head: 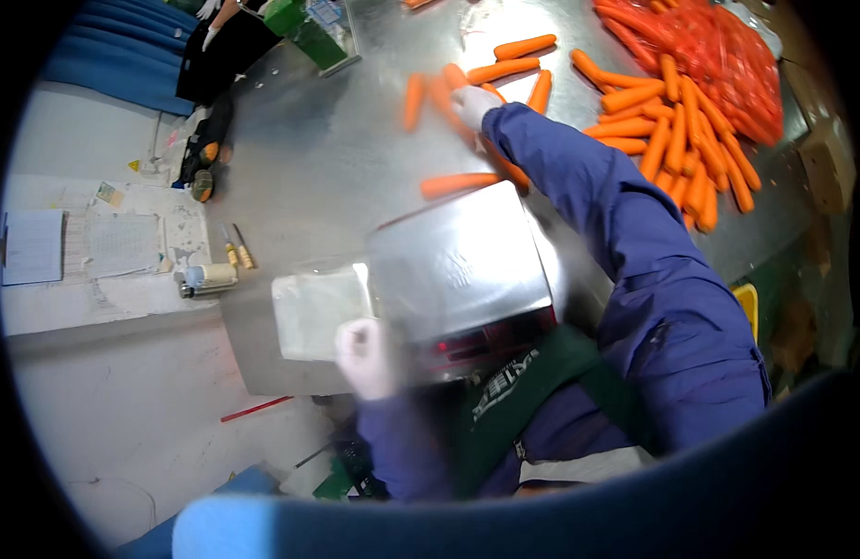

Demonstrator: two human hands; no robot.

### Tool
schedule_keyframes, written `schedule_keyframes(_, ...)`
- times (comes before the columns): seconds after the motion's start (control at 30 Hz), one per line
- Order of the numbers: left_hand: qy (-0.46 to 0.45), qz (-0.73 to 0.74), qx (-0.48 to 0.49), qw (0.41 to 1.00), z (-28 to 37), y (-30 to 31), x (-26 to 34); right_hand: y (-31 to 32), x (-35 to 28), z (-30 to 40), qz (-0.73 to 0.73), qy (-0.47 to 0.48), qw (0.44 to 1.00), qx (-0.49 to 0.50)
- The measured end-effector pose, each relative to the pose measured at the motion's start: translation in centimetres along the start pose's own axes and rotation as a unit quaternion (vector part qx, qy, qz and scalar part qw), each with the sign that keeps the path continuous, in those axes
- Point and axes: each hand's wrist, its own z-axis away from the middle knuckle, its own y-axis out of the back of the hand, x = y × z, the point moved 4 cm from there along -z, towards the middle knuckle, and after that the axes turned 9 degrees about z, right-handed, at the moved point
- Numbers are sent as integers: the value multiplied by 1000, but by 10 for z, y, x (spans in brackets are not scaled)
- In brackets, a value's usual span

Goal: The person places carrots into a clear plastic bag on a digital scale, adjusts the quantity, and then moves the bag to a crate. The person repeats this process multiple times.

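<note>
My right hand [476, 107], in a white glove, reaches across the metal table among loose carrots [503, 70]; its fingers touch or lie beside a blurred carrot, and I cannot tell if they grip it. Nearer to me, my gloved left hand [368, 356] is blurred beside a stack of clear plastic bags [311, 314]; whether it holds anything does not show. Between my arms stands a weighing scale with a steel platform [465, 258] and a red lit display [465, 346]. One carrot [458, 184] lies just past the platform's far edge.
A heap of carrots [681, 140] lies at right, by a red plastic bag of carrots [723, 77]. At left are two wooden-handled tools [243, 255] and a bottle-like container [212, 275]. A green box [311, 35] stands at the far side, near another person's gloved hand [210, 36].
</note>
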Motion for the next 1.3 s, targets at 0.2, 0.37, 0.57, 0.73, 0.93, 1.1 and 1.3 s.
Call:
schedule_keyframes(0.2,-47,-101,-100,989,25,-103,-15,-34,8,-109,187,-57,981,24)
schedule_keyframes(0.37,-37,-102,-77,991,27,-115,-43,-25,-9,-88,58,-17,996,-59)
schedule_keyframes(0.57,-76,-89,-48,992,15,-126,-63,77,14,61,-265,98,948,143)
schedule_keyframes(0.73,9,24,2,1000,0,-127,-65,62,-3,248,-482,-47,875,4)
schedule_keyframes(0.93,0,96,9,995,4,-121,-45,27,-1,342,-548,-157,821,-27)
schedule_keyframes(1.1,-168,-5,-98,981,32,-145,2,29,-65,345,-535,-65,842,-34)
schedule_keyframes(1.3,-102,10,-99,990,31,-149,-4,30,-67,303,-282,236,930,26)
